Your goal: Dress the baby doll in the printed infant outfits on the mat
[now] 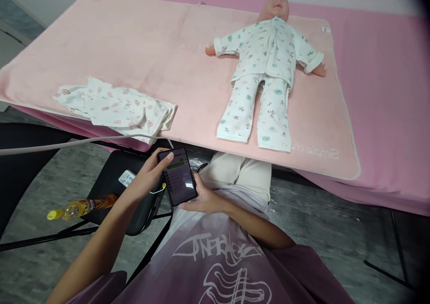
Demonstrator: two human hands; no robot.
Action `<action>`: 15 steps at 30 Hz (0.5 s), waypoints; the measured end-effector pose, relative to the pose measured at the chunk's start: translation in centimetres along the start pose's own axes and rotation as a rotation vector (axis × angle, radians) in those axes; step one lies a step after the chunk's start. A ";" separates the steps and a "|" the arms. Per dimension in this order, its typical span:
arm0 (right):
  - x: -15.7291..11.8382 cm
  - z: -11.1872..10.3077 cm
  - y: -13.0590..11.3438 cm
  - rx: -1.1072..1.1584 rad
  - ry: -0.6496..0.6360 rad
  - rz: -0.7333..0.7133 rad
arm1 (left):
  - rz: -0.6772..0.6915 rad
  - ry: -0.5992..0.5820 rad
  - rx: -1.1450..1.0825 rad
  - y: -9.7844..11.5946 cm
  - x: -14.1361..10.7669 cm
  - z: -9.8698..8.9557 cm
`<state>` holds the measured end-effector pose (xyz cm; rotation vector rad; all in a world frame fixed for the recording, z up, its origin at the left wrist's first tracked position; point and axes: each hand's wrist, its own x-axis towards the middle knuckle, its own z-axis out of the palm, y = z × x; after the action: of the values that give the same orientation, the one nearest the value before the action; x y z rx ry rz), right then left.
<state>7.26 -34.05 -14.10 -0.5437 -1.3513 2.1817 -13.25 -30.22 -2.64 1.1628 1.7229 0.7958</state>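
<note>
A dark smartphone with a lit screen is held above my lap, just in front of the table edge. My left hand grips its left side, with the thumb lying over the upper part of the screen. Around the lower right corner are the fingers of my right hand. On the pink mat a baby doll lies on its back, dressed in a white printed top and trousers, arms spread. Folded white baby clothes with pink prints lie near the mat's front left edge.
A black chair at my left bears a bottle with a yellow cap and a small white device. A pale cable crosses from the left toward the phone. Pink cloth covers the table beyond the mat.
</note>
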 end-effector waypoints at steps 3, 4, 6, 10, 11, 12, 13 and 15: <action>0.0 0.0 0.0 -0.001 0.008 0.018 | -0.005 0.003 -0.001 0.1 0.0 0.1; 0.0 0.0 -0.1 0.003 0.007 0.024 | -0.007 0.004 -0.001 0.1 0.0 0.1; 0.0 0.0 -0.2 0.013 0.005 0.033 | -0.006 0.002 0.002 0.1 0.1 0.1; -0.1 0.0 -0.4 0.018 0.013 0.022 | -0.003 -0.001 -0.006 -0.2 0.2 0.1; -0.1 0.0 -0.4 0.018 0.013 0.018 | -0.005 -0.001 -0.011 -0.2 0.3 0.1; -0.1 -0.1 -0.4 0.017 0.014 0.015 | -0.005 -0.002 -0.016 -0.3 0.3 0.2; -0.1 -0.1 -0.4 0.017 0.014 0.012 | -0.003 -0.004 -0.022 -0.4 0.3 0.2; -0.1 -0.1 -0.4 0.018 0.014 0.008 | 0.004 -0.012 -0.041 -0.4 0.3 0.2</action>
<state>7.45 -33.89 -13.79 -0.5575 -1.3234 2.1899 -13.25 -30.06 -3.19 1.1415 1.6878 0.8212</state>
